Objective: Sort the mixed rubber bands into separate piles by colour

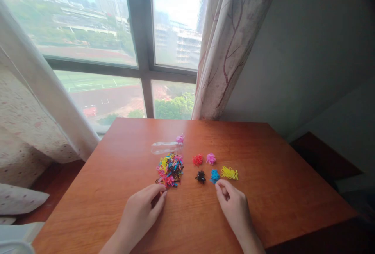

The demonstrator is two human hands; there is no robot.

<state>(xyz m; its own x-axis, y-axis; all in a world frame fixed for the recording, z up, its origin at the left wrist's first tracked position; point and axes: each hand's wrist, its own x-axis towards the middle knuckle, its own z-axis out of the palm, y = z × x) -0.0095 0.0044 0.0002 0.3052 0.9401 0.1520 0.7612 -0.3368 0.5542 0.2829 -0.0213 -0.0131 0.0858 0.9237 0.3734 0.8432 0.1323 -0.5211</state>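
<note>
Mixed bands: a heap of small elastic bands in many colours (170, 169) lies on the table, a little toward 9 o'clock from its middle, touching no other heap.
Left hand: the left hand (140, 213) rests at 6 o'clock of that heap, palm down and fingers loosely curled, with the tips just short of the heap's near edge. Whether thumb and fingers hold a band cannot be told.
Right hand: the right hand (233, 203) has thumb and forefinger drawn together in a pinch just at 5 o'clock of the blue heap (215, 176). No band shows between them.
Sorted heaps: at 3 o'clock of the mixed heap lie five small heaps, each of one colour and each apart from the others, which reads as keeping the colours separate. The red heap (197, 160) and pink heap (210, 158) form the far row. The black heap (200, 176), the blue one and the yellow heap (229, 173) form the near row.
Clear bag: a clear plastic bag (162, 147) lies flat at 12 o'clock of the mixed heap, with a pink bit (179, 139) at its end.
Table: the wooden table (278, 176) carries nothing between the hands and the heaps.
Surroundings: a window (140, 31) stands at 12 o'clock beyond the table, a patterned curtain (231, 39) at 1 o'clock, and another curtain (38, 101) at 9 o'clock.
</note>
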